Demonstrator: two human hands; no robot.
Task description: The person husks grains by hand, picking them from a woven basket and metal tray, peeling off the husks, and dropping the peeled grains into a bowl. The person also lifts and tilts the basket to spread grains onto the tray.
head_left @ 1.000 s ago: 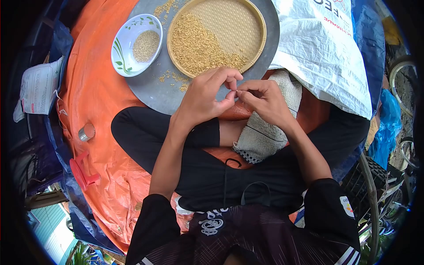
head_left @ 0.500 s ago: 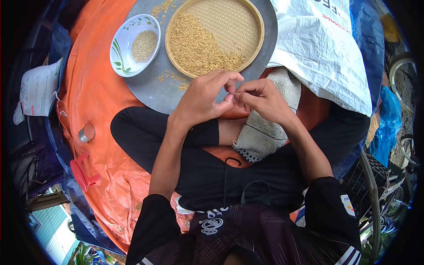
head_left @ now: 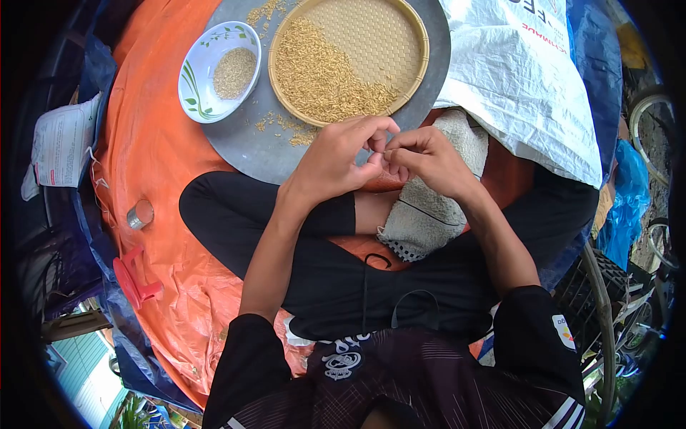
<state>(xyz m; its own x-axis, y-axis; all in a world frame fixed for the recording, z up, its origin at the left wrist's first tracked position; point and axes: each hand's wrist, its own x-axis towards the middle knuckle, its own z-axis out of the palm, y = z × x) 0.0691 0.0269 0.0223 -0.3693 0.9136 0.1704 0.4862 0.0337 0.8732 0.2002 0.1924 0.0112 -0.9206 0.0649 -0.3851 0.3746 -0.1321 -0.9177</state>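
My left hand and my right hand meet fingertip to fingertip just in front of a round woven bamboo tray. Both are closed in a pinch, thumbs against fingers; whatever is between the tips is too small to make out. Golden unhusked rice covers the left and near part of the tray. To its left, a white bowl with green leaf patterns holds a small heap of pale husked grain. Tray and bowl stand on a grey round metal platter, where loose grains are scattered.
An orange tarp lies underneath. A white printed sack is at the right, and a grey-white cloth lies by my crossed legs. At the left are a tin can and a red plastic piece.
Both hands have shifted very slightly to the right, with their fingertips still together. The tray, bowl and grain look unchanged.
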